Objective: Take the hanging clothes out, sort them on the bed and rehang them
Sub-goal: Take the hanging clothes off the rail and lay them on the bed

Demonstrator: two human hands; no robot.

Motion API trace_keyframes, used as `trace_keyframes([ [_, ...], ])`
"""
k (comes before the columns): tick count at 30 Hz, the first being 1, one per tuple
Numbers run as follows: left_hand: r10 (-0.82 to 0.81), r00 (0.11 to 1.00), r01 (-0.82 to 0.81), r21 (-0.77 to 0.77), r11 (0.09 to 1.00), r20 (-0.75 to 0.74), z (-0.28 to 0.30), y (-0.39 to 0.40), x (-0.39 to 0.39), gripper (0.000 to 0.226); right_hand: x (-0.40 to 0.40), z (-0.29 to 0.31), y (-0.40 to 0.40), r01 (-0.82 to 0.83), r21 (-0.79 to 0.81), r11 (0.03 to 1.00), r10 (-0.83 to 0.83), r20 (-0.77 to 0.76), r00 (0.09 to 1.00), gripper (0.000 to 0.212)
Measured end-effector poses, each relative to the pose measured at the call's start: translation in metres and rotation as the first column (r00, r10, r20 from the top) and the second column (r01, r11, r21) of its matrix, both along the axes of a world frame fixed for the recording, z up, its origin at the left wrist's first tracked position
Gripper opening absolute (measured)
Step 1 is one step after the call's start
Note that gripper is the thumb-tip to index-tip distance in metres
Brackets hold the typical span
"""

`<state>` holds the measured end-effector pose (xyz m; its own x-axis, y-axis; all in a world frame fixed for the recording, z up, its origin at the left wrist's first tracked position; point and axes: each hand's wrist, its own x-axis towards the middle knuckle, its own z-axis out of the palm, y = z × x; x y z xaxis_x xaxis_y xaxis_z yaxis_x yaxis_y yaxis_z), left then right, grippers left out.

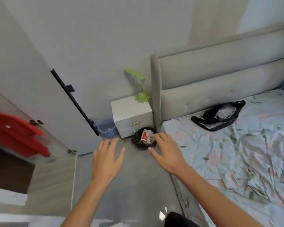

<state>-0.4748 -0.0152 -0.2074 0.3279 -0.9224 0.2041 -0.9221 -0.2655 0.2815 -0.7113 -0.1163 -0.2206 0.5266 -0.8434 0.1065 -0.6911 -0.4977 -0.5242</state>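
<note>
Big bed with pale floral sheet filling the right side, rumpled, bare of clothes so far. Grey padded headboard at the far end. Tall white wardrobe door with black edge handle swung open on the left. Red garments hanging at the far-left edge, inside the wardrobe, well apart from both hands. Black strap bag lying on the bed near the headboard. White two-drawer bedside cabinet between wardrobe and bed, green novelty lamp on top, blue plastic bucket just beside it, dark round bin with rubbish on the floor in front.

Left hand out front over the grey floor, fingers spread and relaxed, holding nothing. Right hand the same, splayed, empty grip, near the bin from this angle.

Looks like the very start: nothing taken out yet. Next move likely calls for turning left, reaching into the wardrobe and gripping the red garments by their hangers.
</note>
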Motion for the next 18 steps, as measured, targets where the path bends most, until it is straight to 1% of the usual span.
trace_keyframes([
  [5,0.190,0.982,-0.190,0.007,0.982,-0.023,-0.012,-0.047,0.059,0.062,0.071,-0.020,-0.078,-0.168,0.003,0.986,0.168,0.044,0.985,0.054],
  [8,0.293,0.955,-0.293,0.006,0.956,-0.041,-0.006,-0.080,0.081,0.060,0.116,-0.019,-0.129,-0.265,0.004,0.964,0.265,0.027,0.964,0.055],
  [11,0.390,0.920,-0.391,0.006,0.921,-0.038,0.000,-0.096,0.112,0.058,0.163,-0.014,-0.167,-0.390,0.018,0.921,0.389,0.043,0.920,0.057],
  [14,0.504,0.863,-0.502,0.039,0.864,-0.047,0.000,-0.087,0.144,0.058,0.215,-0.010,-0.191,-0.498,0.024,0.867,0.497,0.050,0.866,0.058],
  [18,0.672,0.739,-0.672,0.022,0.740,-0.047,-0.006,-0.065,0.187,0.043,0.296,-0.011,-0.203,-0.628,0.015,0.778,0.626,0.062,0.778,0.057],
])
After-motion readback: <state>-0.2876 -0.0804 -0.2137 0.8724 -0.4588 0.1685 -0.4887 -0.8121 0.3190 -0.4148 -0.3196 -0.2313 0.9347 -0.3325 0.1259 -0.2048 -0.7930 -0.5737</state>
